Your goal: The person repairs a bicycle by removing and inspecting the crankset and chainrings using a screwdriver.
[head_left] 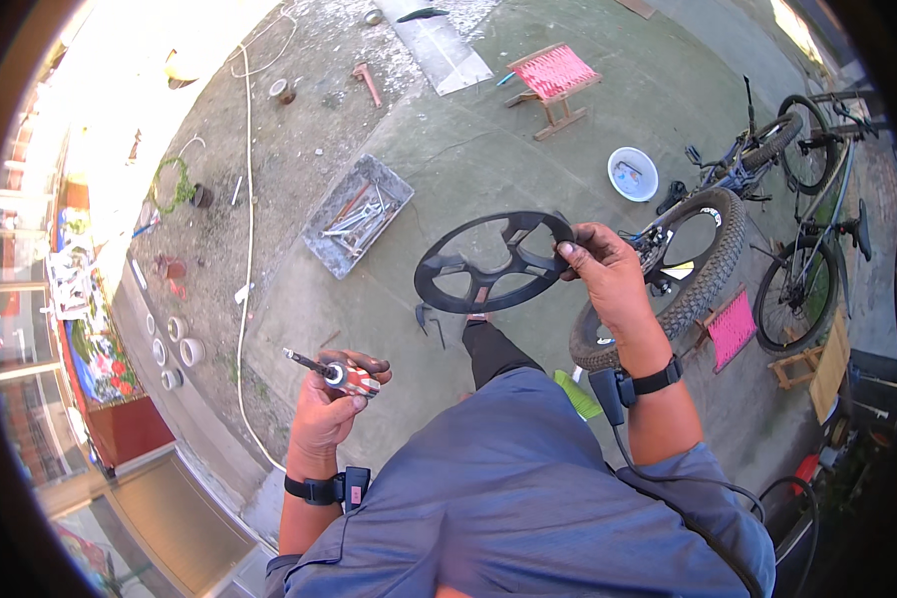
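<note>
While my left hand (329,407) wraps around a red-and-white-handled tool (353,380), its shaft pointing left, my right hand (605,267) pinches the right edge of a black spoked ring (523,262), which I hold above the green floor (528,169), between a grey tray (329,257) and a bicycle tyre (718,264)

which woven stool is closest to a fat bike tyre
The magenta stool at the right, just beside the near fat tyre; the pinkish-red one stands well away from it.

L hand (331,404) w/ red/wht-handled tool (357,380), R hand (605,267) w/ blk spoked ring (534,265).
</note>
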### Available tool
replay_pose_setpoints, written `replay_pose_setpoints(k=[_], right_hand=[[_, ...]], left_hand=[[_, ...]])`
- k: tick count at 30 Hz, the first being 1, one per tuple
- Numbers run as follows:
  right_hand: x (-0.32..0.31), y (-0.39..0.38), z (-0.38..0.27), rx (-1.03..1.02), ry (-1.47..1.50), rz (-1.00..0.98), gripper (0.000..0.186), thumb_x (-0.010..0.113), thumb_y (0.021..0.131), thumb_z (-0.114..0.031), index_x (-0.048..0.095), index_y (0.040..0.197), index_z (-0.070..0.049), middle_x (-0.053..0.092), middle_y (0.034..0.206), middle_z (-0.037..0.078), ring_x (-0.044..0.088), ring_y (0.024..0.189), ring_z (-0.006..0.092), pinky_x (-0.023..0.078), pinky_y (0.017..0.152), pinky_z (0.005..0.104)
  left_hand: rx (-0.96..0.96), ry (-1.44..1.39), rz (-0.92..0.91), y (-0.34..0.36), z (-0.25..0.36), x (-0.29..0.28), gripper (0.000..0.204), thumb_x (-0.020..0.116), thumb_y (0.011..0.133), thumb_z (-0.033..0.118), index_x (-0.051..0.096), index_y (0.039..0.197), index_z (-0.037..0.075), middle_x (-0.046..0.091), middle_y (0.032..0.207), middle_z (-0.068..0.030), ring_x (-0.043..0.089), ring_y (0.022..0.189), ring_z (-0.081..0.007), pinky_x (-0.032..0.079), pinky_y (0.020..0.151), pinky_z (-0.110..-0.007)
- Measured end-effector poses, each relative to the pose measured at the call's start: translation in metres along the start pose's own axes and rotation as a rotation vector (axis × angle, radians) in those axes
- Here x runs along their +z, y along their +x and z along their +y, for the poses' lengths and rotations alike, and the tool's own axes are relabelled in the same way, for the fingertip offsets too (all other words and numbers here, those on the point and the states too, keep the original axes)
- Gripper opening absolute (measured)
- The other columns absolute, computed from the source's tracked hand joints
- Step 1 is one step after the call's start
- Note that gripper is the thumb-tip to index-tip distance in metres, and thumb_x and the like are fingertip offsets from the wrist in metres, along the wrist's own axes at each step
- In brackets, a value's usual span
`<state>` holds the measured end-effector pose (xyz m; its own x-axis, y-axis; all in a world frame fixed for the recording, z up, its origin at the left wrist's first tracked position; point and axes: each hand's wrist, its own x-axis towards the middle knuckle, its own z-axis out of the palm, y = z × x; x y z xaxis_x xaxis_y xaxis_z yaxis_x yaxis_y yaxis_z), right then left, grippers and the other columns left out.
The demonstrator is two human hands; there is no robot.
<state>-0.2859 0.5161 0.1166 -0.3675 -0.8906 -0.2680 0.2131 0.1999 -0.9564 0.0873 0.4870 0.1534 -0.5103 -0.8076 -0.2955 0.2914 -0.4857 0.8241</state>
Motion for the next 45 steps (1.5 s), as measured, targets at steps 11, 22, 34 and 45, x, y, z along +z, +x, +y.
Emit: replay_pose_setpoints(k=[11, 22, 34, 45], right_hand=[[-0.039, 0.135, -0.058, -0.141, -0.341, 0.044, 0.015, 0.068, 0.084, -0.006, 0.067, 0.097, 0.000, 0.062, 0.087, 0.007, 0.058, 0.079, 0.0157, 0.047, 0.071, 0.0280], [-0.089, 0.236, -0.096, -0.134, -0.548, 0.508, 0.013, 0.068, 0.082, -0.008, 0.067, 0.094, -0.003, 0.061, 0.083, 0.009, 0.060, 0.079, 0.0250, 0.047, 0.071, 0.0335], [-0.186, 0.296, -0.116, -0.069, -0.678, 0.868, 0.022, 0.065, 0.076, -0.002, 0.067, 0.097, -0.007, 0.062, 0.092, 0.010, 0.061, 0.089, 0.0313, 0.049, 0.076, 0.0393], [-0.297, 0.333, -0.112, -0.007, -0.510, 1.015, 0.021, 0.066, 0.079, -0.004, 0.066, 0.100, -0.006, 0.061, 0.103, 0.011, 0.061, 0.096, 0.0309, 0.050, 0.082, 0.0380]], left_hand=[[-0.331, 0.204, -0.427, 0.287, 0.072, 0.070, 0.041, 0.070, 0.071, -0.005, 0.055, 0.108, 0.004, 0.057, 0.121, -0.0184, 0.059, 0.111, -0.0241, 0.047, 0.098, -0.043], [-0.611, 0.477, -1.025, 0.553, 0.075, 0.200, 0.042, 0.068, 0.074, -0.009, 0.053, 0.111, 0.004, 0.057, 0.120, -0.0082, 0.054, 0.102, -0.0117, 0.044, 0.090, -0.031], [-0.945, 0.564, -1.280, 0.672, -0.002, 0.345, 0.053, 0.071, 0.075, -0.002, 0.047, 0.122, 0.004, 0.060, 0.116, -0.0129, 0.059, 0.113, -0.0269, 0.051, 0.090, -0.038], [-1.080, 0.554, -1.251, 0.732, -0.068, 0.463, 0.043, 0.067, 0.079, -0.006, 0.050, 0.117, 0.002, 0.057, 0.112, -0.0056, 0.057, 0.103, -0.0133, 0.046, 0.092, -0.030]])
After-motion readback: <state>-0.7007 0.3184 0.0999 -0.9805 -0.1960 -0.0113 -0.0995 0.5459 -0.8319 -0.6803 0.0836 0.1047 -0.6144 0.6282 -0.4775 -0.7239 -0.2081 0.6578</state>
